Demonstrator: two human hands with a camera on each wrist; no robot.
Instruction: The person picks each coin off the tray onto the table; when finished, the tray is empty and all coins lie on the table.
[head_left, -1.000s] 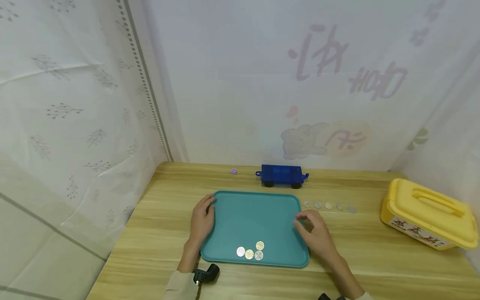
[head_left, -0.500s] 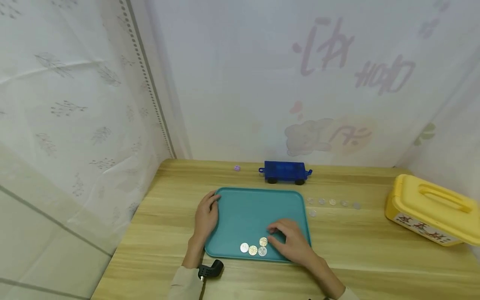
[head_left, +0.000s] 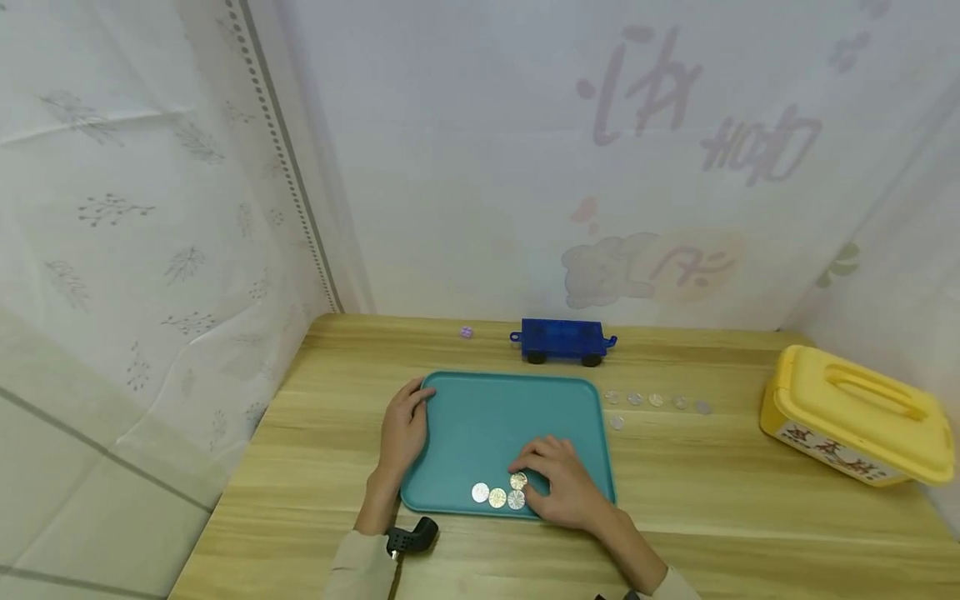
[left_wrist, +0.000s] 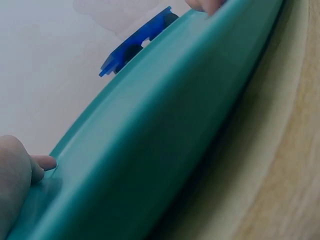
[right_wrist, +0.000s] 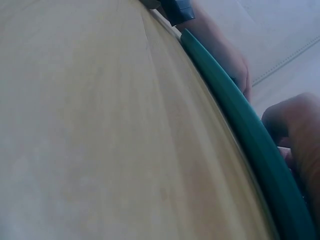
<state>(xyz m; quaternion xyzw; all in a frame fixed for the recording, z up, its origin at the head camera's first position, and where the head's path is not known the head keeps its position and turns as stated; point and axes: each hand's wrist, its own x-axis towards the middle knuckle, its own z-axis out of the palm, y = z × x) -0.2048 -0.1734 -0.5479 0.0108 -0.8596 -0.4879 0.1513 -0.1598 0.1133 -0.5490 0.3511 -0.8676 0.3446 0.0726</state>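
Observation:
My left hand (head_left: 403, 427) rests along the left rim of the teal tray (head_left: 517, 417), fingers relaxed over its edge. Several coins lie in the tray near its front edge. My right hand (head_left: 558, 483) reaches over the tray from the right, its index fingertip and thumb at opposite edges of a gold coin (head_left: 518, 481). Just below that coin is a silver coin (head_left: 516, 499). Farther left lie another gold coin (head_left: 497, 498) and a second silver coin (head_left: 480, 492). In the right wrist view, the tray's raised side (right_wrist: 240, 110) hides the coins.
Right of the tray, a row of several coins (head_left: 656, 400) lies on the wooden table (head_left: 712, 500), with a single coin (head_left: 617, 422) below its left end. Behind stand a blue toy wagon (head_left: 562, 338) and a small purple piece (head_left: 467, 332). A yellow lidded box (head_left: 855, 417) stands far right.
My right hand has moved left from the tray's right edge to the upper gold coin. A coin below the row shows where that hand was. My left hand stays at the rim.

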